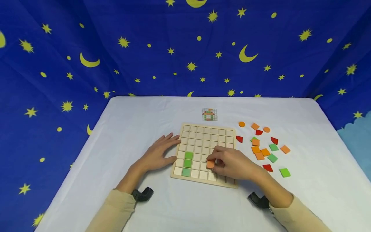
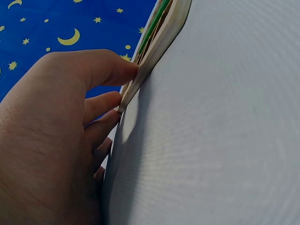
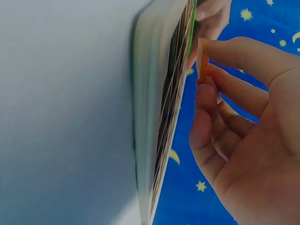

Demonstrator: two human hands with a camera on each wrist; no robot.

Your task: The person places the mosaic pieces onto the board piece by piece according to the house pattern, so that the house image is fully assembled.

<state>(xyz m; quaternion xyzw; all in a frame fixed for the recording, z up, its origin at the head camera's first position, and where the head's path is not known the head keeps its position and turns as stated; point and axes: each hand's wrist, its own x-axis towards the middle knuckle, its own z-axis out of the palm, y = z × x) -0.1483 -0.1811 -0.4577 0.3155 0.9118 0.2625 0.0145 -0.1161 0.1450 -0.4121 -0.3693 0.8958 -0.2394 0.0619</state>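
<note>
A wooden grid board (image 1: 195, 182) lies on the white table, slightly turned. Two bright green square tiles (image 1: 187, 163) and one darker green tile (image 1: 186, 172) sit in a column of its cells at the lower left. My right hand (image 1: 232, 162) pinches an orange square tile (image 1: 210, 164) between thumb and fingers over the lower middle of the board; in the right wrist view the orange tile (image 3: 202, 61) stands off the board surface. My left hand (image 1: 156, 154) touches the board's left edge with thumb and fingertips, fingers spread, as the left wrist view also shows.
Right of the board lie several loose tiles: orange squares (image 1: 259, 156), orange circles (image 1: 242, 124), red quarter-rounds (image 1: 268, 168) and green squares (image 1: 285, 172). A small pattern card (image 1: 209, 114) lies behind the board. A blue starry curtain (image 1: 162, 64) surrounds the table (image 1: 139, 119).
</note>
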